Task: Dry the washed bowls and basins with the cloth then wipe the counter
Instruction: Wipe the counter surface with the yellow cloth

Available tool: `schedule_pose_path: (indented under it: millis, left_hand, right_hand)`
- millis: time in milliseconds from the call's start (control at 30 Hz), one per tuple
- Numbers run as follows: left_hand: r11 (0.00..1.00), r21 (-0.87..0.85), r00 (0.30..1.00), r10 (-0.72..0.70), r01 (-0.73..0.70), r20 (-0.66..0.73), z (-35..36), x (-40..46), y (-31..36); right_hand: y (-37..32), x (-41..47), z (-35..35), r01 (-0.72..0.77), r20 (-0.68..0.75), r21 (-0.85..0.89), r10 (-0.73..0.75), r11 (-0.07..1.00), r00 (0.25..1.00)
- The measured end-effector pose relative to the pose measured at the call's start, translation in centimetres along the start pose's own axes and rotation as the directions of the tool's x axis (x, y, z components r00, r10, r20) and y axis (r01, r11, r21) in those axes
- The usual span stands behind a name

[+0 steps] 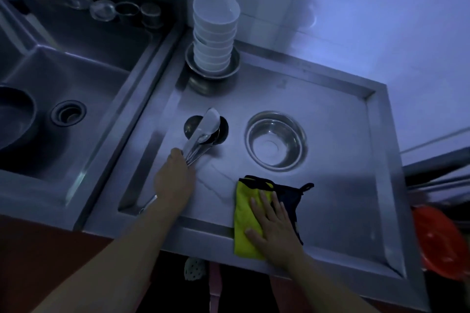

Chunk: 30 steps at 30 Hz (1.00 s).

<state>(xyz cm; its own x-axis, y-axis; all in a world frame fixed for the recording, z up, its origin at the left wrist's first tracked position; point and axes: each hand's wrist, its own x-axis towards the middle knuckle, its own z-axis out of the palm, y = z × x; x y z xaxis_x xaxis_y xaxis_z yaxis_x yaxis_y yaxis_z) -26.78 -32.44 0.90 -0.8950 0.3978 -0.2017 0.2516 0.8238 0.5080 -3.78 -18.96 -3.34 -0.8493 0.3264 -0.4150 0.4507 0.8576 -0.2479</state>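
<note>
My left hand (175, 180) grips a bundle of metal spoons (203, 132) by the handles, their bowls over a small dark round dish (223, 129) on the steel counter (343, 160). With straight fingers my right hand (273, 226) presses flat on a yellow and dark blue cloth (245, 216) at the counter's front edge. A shiny steel bowl (276, 141) stands upright in the counter's middle. At the back, a stack of several white bowls (215, 35) rests inside steel basins (212, 76).
A steel sink (63, 89) lies left of the counter, with a dark pot (15, 117) at its left edge and small cups (127, 11) on its back ledge. A red-orange basin (440, 239) sits below the counter's right side. A tiled wall rises behind.
</note>
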Motion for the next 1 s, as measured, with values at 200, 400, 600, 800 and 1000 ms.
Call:
schedule_pose_path:
  millis: [200,400,600,800,1000]
  left_hand:
    - [1.000,-0.015,1.000,-0.009,0.009,0.004,1.2,0.6,0.3]
    - [0.999,0.009,0.999,-0.034,0.034,0.024,1.2,1.1,0.1]
    - [0.998,0.055,0.999,-0.036,0.034,0.035,0.8,1.2,0.4]
    - [0.977,0.210,0.997,0.059,-0.047,-0.052,0.3,0.8,0.4]
    - [0.923,0.190,0.933,0.354,-0.336,-0.070,1.7,-1.8,2.6]
  right_hand:
    - [0.8,-0.4,0.0,-0.035,-0.029,0.016,0.035,0.999,0.999]
    - [0.9,-0.4,0.4,-0.035,-0.053,0.016,0.036,0.999,0.998]
    - [0.9,-0.4,0.6,-0.033,-0.065,0.014,0.034,0.999,0.997]
    - [0.7,-0.3,-1.2,-0.014,-0.044,0.109,0.019,0.994,0.999]
    - [0.8,-2.6,-2.9,0.129,-0.425,0.114,-0.069,0.985,0.902]
